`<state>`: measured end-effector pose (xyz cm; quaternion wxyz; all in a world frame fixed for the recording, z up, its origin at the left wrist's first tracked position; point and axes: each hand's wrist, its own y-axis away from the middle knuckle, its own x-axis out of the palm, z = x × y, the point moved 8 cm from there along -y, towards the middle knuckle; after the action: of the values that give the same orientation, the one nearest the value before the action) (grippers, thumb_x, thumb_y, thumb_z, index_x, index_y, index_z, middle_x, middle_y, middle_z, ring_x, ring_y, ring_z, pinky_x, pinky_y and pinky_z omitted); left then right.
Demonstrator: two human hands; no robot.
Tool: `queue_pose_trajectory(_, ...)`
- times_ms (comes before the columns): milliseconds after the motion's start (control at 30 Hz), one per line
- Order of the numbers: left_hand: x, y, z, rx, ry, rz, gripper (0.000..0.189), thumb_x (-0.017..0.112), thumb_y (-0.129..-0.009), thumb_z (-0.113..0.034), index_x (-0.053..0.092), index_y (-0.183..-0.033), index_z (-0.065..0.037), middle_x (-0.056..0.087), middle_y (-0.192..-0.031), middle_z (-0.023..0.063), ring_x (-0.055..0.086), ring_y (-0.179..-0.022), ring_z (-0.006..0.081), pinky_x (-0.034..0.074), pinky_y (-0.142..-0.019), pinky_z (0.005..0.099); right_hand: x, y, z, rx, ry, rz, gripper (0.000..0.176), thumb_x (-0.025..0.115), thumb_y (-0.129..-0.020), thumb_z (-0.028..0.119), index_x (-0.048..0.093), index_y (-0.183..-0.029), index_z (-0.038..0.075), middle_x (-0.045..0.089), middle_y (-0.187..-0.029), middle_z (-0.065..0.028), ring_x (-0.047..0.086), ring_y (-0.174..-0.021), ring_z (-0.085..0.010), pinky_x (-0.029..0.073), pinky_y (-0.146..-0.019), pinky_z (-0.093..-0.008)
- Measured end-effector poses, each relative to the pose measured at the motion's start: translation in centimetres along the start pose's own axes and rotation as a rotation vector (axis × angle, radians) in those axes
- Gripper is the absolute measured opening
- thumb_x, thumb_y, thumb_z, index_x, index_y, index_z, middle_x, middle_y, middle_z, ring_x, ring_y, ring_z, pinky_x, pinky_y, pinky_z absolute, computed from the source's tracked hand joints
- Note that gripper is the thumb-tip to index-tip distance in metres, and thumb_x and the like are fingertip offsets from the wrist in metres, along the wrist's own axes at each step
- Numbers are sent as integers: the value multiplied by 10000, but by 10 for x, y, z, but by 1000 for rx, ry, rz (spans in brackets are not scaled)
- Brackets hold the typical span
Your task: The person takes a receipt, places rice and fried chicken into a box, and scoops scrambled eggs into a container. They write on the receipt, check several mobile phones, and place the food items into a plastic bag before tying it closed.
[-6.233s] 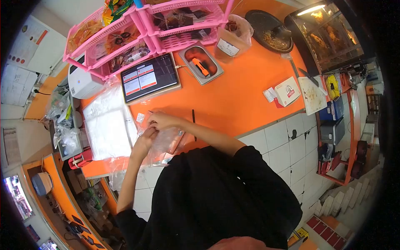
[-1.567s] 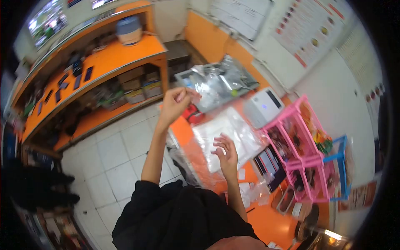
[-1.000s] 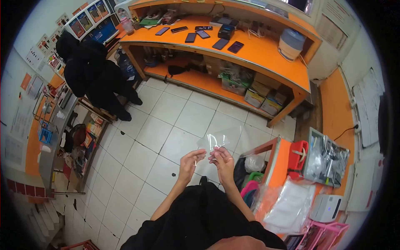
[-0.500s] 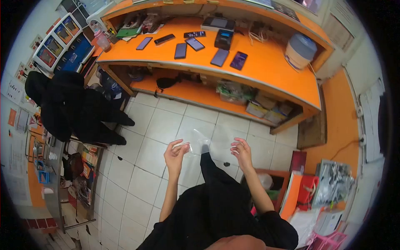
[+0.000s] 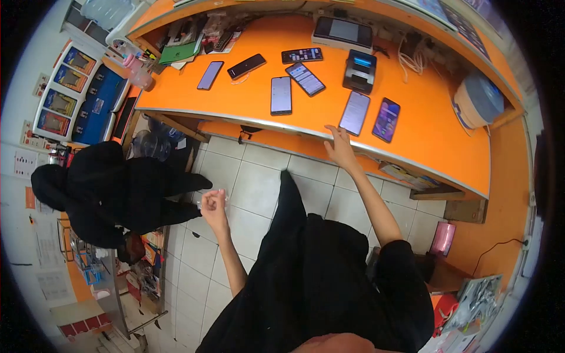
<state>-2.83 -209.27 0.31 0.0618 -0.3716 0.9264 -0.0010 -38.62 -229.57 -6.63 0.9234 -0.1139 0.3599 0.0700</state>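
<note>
My left hand (image 5: 214, 207) is closed in a pinch, low over the floor tiles. A sliver of clear plastic film (image 5: 226, 197) shows at its fingers; most of it is hidden. My right hand (image 5: 340, 147) is open, fingers stretched toward the front edge of the orange counter (image 5: 235, 100). Its fingertips are right by the lower end of a phone with a pale lit screen (image 5: 355, 113). Beside that lies a phone with a purple screen (image 5: 386, 120). Further left are a lit phone (image 5: 281, 95), a tilted phone (image 5: 305, 79) and several more.
A small dark printer-like device (image 5: 360, 72) stands behind the phones, with a white-sided box (image 5: 342, 34) further back. A rice-cooker-like tub (image 5: 479, 100) is at the counter's right end. A person in black (image 5: 118, 194) bends at the left. A pink-capped bottle (image 5: 138, 73) stands at the counter's left.
My right hand has moved forward to the counter edge beside a phone. My left hand has moved left, and the clear film seen in front of it shows far less. The counter is nearer.
</note>
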Motion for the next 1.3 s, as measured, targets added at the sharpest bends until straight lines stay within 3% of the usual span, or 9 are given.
queue_pose_trajectory(133,57,-100,5,43,-117,178,91,594,-868,-132,560,-863,-48,504,-663,-49,427,-591,24,350,-533,180,14,-77,12,-34,258,-78,494,617,-773,131,443,-1233,84,272,-1287,-295,317,-1138,-458,348,-945,-485)
queue_pose_trajectory(267,132,-191,2,144,-386,487,103,582,-857,-93,591,-930,-21,540,-665,2,503,-632,57,438,-563,221,26,-141,-17,98,428,-225,456,621,-795,254,497,-1200,86,259,-1314,-295,280,-1181,-459,301,-974,-507)
queue_pose_trajectory(433,228,-268,12,191,-539,793,179,499,-809,32,613,-936,-22,615,-707,130,621,-684,216,484,-630,306,54,-217,-10,107,417,-242,474,589,-811,346,507,-1204,94,220,-1382,-234,223,-1236,-445,216,-999,-553)
queue_pose_trajectory(567,292,-306,35,273,-605,1017,202,526,-760,25,612,-936,-26,620,-699,128,627,-669,247,491,-633,324,20,-191,-17,314,310,-433,463,568,-819,330,490,-1194,70,222,-1374,-249,214,-1239,-445,190,-988,-578)
queue_pose_trajectory(667,323,-319,63,227,-704,1091,193,549,-740,3,609,-922,-18,631,-719,124,630,-654,242,490,-618,322,39,-170,-20,385,492,-343,457,579,-811,320,498,-1187,74,217,-1378,-252,200,-1240,-463,171,-970,-614)
queue_pose_trajectory(800,343,-313,96,97,-725,1269,165,564,-728,-8,610,-886,-20,650,-749,122,647,-664,208,501,-617,314,73,-223,22,204,451,-103,474,574,-809,313,485,-1234,124,183,-1396,-252,173,-1251,-473,134,-967,-647)
queue_pose_trajectory(1067,333,-324,107,9,-524,1176,105,623,-742,-12,598,-843,3,655,-743,124,655,-674,206,503,-621,294,41,-197,-21,456,400,-427,448,521,-827,269,464,-1241,106,203,-1373,-282,169,-1259,-466,117,-996,-601)
queue_pose_trajectory(1233,339,-329,102,19,-522,1245,85,616,-745,9,581,-823,5,645,-727,102,651,-676,181,498,-609,287,71,-230,8,289,472,-59,503,571,-796,392,474,-1264,234,152,-1406,-262,81,-1299,-476,80,-988,-643)
queue_pose_trajectory(1300,342,-329,108,-48,-530,1304,90,609,-746,17,578,-828,-1,642,-724,89,640,-677,159,494,-616,271,64,-222,15,325,392,-138,540,587,-778,419,472,-1263,211,155,-1405,-257,100,-1295,-471,90,-983,-644)
